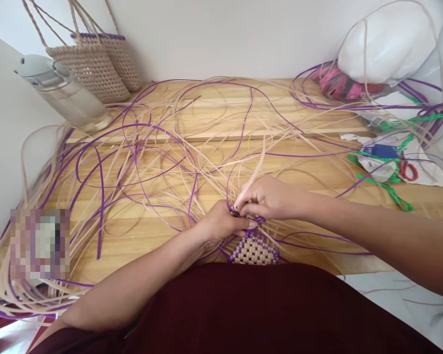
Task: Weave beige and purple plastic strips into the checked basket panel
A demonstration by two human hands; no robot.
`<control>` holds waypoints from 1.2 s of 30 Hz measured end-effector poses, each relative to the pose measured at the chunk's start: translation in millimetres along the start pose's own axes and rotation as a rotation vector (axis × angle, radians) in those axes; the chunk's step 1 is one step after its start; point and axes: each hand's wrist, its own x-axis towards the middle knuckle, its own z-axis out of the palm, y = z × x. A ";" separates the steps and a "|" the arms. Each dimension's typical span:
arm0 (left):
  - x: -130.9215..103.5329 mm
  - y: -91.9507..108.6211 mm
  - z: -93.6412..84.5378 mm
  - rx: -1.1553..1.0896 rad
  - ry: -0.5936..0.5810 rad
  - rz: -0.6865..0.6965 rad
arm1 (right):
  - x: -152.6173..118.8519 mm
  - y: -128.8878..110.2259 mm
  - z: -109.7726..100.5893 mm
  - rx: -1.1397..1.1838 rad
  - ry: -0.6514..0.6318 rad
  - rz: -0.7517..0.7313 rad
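Observation:
A half-woven piece [254,250] of beige and purple strips lies against the table's near edge, close to my dark red top. My left hand [223,223] grips its upper edge, thumb laid across the weave. Just above, my right hand [264,199] pinches a pale beige strip [256,172] that rises up and away from the fingers. The fingertips of both hands nearly meet at the purple border. Exactly where the strip enters the weave is hidden by the fingers. Long loose purple and beige strips fan out from the piece.
Tangled strips [140,162] spread over the wooden table [310,172]. A water bottle [66,93] and woven bags [92,69] stand at the back left. Red-handled scissors [408,170], green ties [400,199] and a white bundle [387,42] are at the right.

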 end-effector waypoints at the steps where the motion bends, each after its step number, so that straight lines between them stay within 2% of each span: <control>1: -0.3 0.5 -0.4 -0.015 0.002 -0.001 | 0.8 1.1 0.0 0.015 0.003 0.006; 7: -2.3 3.2 -1.8 -0.059 -0.006 -0.028 | 2.6 2.0 -1.6 0.076 0.000 0.032; 12: -2.5 7.9 1.4 -0.098 0.061 -0.102 | 2.2 3.5 -0.2 0.112 0.012 0.115; 14: -2.6 9.8 2.7 -0.094 0.063 -0.112 | -2.8 0.6 0.5 0.128 0.069 0.168; 17: -2.9 10.5 3.5 -0.090 0.063 -0.108 | -20.4 -12.0 3.0 0.006 0.302 0.226; 19: -3.0 9.4 3.6 -0.088 0.057 -0.087 | -38.1 -23.1 8.5 -0.162 0.418 0.168; 23: -2.4 6.7 5.0 -0.077 0.041 -0.048 | -70.9 -34.8 34.6 -0.390 0.349 0.011; 25: -1.8 5.2 6.1 -0.064 0.053 -0.036 | -78.0 -33.2 50.2 -0.447 0.367 -0.021; 29: -0.3 0.3 6.4 0.010 0.067 0.022 | -74.0 -25.8 68.8 -0.504 0.452 -0.053; 36: -0.4 -0.8 6.3 0.065 0.089 0.067 | -68.4 -26.2 75.3 -0.499 0.535 0.048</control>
